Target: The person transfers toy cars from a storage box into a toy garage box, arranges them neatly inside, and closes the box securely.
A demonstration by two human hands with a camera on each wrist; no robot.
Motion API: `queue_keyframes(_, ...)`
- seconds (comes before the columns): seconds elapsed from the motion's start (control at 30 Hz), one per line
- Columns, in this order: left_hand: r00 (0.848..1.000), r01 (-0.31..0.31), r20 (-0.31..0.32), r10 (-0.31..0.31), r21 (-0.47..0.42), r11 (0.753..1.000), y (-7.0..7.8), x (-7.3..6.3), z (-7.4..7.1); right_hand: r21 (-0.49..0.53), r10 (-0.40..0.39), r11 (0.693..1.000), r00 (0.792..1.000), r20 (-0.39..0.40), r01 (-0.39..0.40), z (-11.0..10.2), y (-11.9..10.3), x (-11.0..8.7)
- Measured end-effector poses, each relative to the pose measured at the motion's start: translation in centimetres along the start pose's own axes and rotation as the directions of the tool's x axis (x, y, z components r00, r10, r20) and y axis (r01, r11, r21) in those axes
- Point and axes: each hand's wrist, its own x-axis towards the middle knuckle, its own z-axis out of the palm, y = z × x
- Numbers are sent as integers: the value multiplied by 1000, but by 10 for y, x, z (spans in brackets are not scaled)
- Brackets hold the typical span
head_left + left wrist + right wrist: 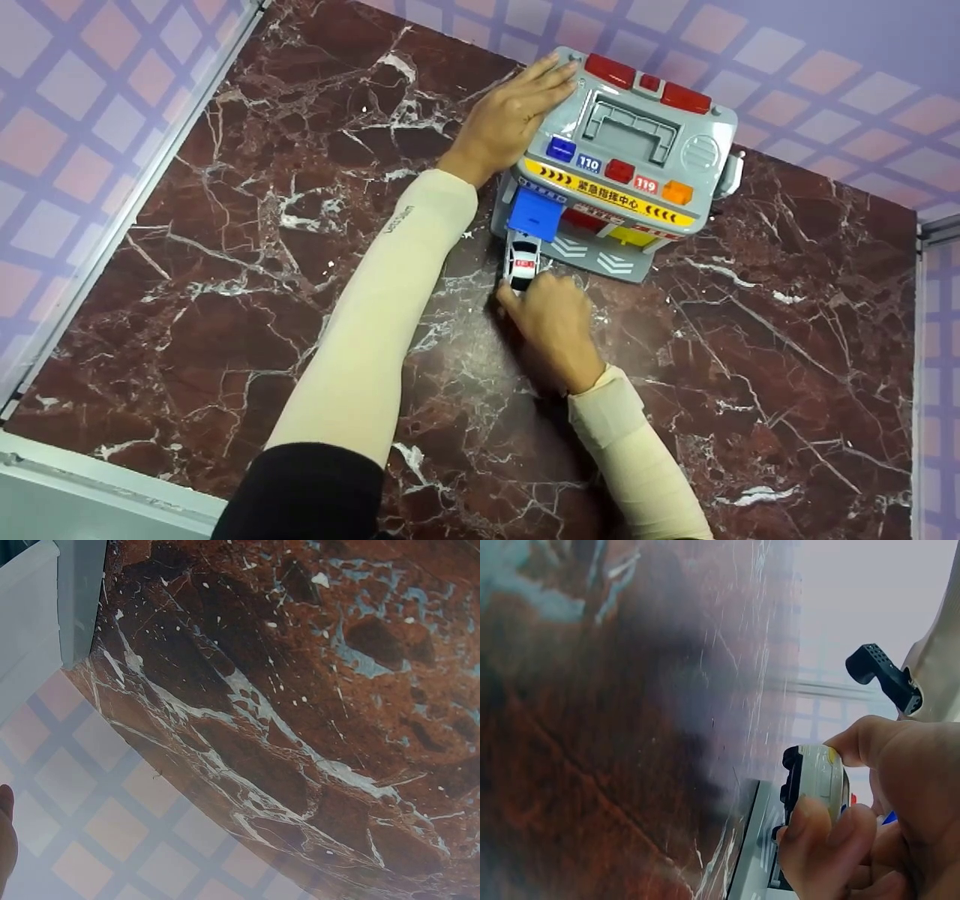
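Observation:
A grey toy garage (645,127) with red, blue and orange parts stands at the back of the marble-patterned table. My left hand (510,112) rests with straight fingers on its left side and top edge. Just below the raised blue door (535,214), my right hand (555,319) grips the rear end of a white toy car (523,262) with a red roof mark. In the right wrist view, thumb and fingers pinch the toy car (821,780) beside the garage base. Only a sliver of the left hand (6,836) shows in the left wrist view.
The dark red table (247,315) has white veins. Panels with pink and grey diamonds (847,82) border it at the back and sides, with a metal strip (142,202) along the left edge. A yellow door (631,235) sits at the garage's right.

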Motion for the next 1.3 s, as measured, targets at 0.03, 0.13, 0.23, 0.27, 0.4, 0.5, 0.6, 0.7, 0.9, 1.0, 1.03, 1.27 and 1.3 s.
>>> queue_keyframes(0.03,1000,1,-1,-1,0,1000,0,0,0,-2,0,1000,1000,-1,0,0,0,1)
queue_keyframes(0.13,1000,4,2,-4,4,1000,0,0,-1,-14,-2,1000,1000,-6,2,0,-1,3)
queue_keyframes(0.23,1000,6,9,-6,9,1000,0,0,-1,-32,4,999,1000,1,-4,0,-2,5)
queue_keyframes(0.27,1000,4,9,-4,11,1000,0,0,-1,-34,8,999,1000,3,-8,0,-2,5)
queue_keyframes(0.4,1000,-2,3,2,10,1000,1,0,-1,-37,25,999,1000,4,-25,0,-2,8)
queue_keyframes(0.5,1000,-7,-6,7,5,1000,1,0,-1,-30,29,999,999,-15,-30,-1,-2,9)
queue_keyframes(0.6,1000,-5,-13,5,-3,1000,1,0,0,-18,15,1000,999,-47,-16,-1,-2,10)
queue_keyframes(0.7,1000,2,-14,-3,-9,1000,0,0,0,-6,3,1000,997,-72,-3,0,-2,11)
queue_keyframes(0.9,1000,11,-3,-11,-13,1000,1,0,-1,4,25,1000,999,-48,-25,1,-1,14)
queue_keyframes(1.0,1000,12,-1,-12,-16,1000,2,0,-1,2,40,999,999,-26,-40,1,-1,16)
queue_keyframes(1.03,1000,13,-1,-13,-16,1000,1,0,-1,-1,43,999,999,-20,-43,1,-1,16)
queue_keyframes(1.27,1000,11,-5,-11,-16,1000,1,0,-1,10,49,999,999,-12,-49,0,-1,18)
queue_keyframes(1.3,1000,12,-7,-12,-19,1000,1,0,-1,11,50,999,999,-11,-50,0,-1,19)
